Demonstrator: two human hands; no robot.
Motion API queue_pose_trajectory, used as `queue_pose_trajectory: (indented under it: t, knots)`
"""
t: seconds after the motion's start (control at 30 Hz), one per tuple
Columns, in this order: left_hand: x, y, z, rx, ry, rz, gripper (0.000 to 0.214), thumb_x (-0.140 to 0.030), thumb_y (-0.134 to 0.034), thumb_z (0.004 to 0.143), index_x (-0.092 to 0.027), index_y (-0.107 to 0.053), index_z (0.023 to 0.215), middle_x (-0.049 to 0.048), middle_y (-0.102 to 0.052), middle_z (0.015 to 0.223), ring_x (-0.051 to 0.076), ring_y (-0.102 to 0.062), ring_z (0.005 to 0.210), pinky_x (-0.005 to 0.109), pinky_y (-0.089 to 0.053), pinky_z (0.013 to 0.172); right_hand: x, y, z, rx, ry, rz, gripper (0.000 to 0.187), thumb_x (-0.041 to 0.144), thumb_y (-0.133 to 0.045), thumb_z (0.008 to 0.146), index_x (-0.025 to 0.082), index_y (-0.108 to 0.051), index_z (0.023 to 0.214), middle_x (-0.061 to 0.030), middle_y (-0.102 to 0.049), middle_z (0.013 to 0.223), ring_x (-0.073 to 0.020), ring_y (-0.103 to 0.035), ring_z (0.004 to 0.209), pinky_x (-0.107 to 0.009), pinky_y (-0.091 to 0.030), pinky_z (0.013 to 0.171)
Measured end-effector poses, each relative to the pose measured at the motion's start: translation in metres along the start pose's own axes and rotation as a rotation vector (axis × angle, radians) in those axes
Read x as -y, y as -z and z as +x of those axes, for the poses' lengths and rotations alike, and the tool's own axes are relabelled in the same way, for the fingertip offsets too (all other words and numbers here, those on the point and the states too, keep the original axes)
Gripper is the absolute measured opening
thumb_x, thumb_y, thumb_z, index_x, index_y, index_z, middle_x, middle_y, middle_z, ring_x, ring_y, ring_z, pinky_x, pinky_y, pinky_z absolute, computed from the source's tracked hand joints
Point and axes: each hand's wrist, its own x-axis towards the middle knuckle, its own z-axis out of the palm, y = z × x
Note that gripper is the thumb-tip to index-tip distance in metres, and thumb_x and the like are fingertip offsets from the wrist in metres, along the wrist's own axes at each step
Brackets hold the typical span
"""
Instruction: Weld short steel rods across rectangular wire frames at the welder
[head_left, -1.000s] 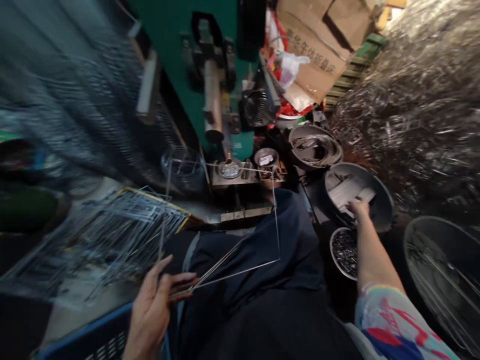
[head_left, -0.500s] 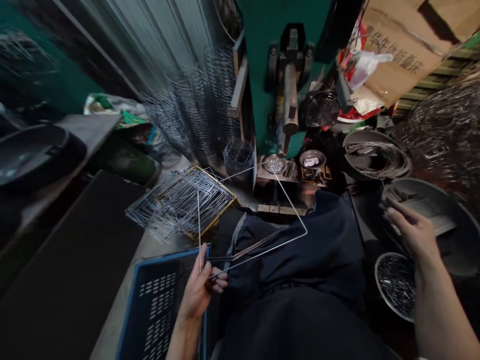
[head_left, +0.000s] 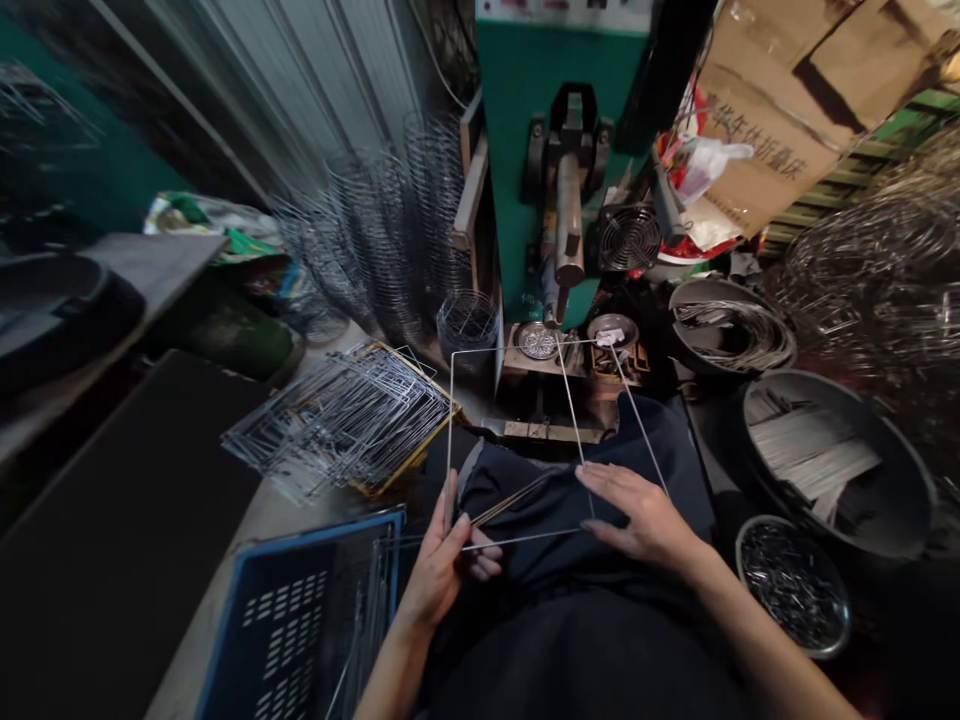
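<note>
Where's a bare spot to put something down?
The dark panel left of the blue crate looks bare, and a floor strip shows between them. It's crowded right of the right hand, with the grey basin and metal-filled bowl, and beyond the crate, where wire frames pile up.

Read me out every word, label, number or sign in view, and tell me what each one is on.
"豪华午休折叠床": on the box; slightly blurred, and the first character is the least certain.
Faint pale marks low on the green machine: too small to read.
Marks on the panel at the machine's top: cut off and blurred, unreadable.
</note>
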Motion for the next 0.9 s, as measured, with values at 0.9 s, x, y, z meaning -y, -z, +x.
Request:
queue_pose_trajectory:
  t: [0.9]
  knots:
    - [0.019, -0.021, 0.012, 0.113, 0.017, -0.041, 0.093, -0.043, -0.059, 0.091, -0.03, 0.007, 0.156, 0.0042, -0.07, 0.066, 0.02, -0.067, 0.05, 0.021, -0.048, 0.044, 0.0, -0.014, 0.002, 0.009, -0.021, 0.187, 0.056, 0.028, -0.068, 0.086, 0.025, -0.054, 0.14, -0.0065, -0.061, 0.135, -0.0221, -0.059, 0.123, -0.035, -0.05, 0.104]
